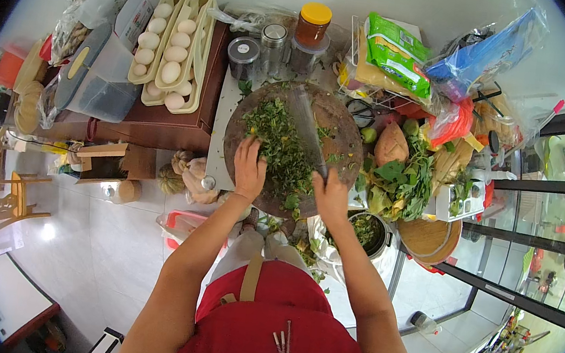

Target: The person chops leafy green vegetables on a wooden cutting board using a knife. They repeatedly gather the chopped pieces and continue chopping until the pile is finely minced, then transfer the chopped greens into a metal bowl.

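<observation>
My right hand grips the handle of a cleaver, whose blade points away from me over a round wooden chopping block. Chopped leafy greens form a heap on the block, left of the blade. My left hand rests at the left side of the heap, fingers on its edge; whether it holds any greens I cannot tell. Scattered bits of leaf lie to the right of the blade.
Right of the block are uncut leafy greens and a brown tuber. A pot holding chopped greens stands below, near a round wooden basin. Behind are jars; egg trays sit at left.
</observation>
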`<state>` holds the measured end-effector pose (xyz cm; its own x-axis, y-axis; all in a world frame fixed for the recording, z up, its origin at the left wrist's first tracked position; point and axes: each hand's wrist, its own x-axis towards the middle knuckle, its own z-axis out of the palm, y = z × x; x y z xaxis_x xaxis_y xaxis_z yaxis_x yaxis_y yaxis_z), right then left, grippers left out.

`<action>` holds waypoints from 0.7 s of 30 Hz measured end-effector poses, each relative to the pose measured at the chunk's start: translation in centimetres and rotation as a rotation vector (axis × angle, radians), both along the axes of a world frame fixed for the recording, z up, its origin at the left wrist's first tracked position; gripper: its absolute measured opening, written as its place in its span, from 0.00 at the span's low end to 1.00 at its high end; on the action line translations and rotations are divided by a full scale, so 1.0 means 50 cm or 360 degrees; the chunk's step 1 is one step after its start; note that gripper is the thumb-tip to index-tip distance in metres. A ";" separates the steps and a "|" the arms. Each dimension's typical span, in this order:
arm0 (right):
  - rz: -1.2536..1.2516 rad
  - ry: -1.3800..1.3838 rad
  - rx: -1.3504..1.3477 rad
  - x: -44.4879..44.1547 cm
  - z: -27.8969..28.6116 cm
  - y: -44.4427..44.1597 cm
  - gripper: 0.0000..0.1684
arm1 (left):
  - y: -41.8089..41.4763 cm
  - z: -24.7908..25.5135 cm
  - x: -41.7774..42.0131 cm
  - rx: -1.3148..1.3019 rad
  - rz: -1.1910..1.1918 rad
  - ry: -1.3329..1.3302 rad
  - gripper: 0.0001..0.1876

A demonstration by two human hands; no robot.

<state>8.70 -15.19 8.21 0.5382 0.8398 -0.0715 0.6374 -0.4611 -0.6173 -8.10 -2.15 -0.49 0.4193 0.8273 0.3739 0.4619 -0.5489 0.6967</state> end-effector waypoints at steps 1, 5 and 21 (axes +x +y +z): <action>-0.0024 0.0001 0.0066 0.018 0.004 -0.011 0.26 | -0.003 -0.003 0.003 -0.0080 0.0084 0.0017 0.24; -0.0173 -0.0154 -0.0074 0.092 -0.042 -0.046 0.25 | 0.000 -0.012 0.045 -0.0184 0.0223 0.0071 0.31; -0.0490 0.1886 0.0067 -0.040 -0.083 -0.031 0.21 | -0.011 0.019 0.179 -0.0138 0.0104 0.0150 0.33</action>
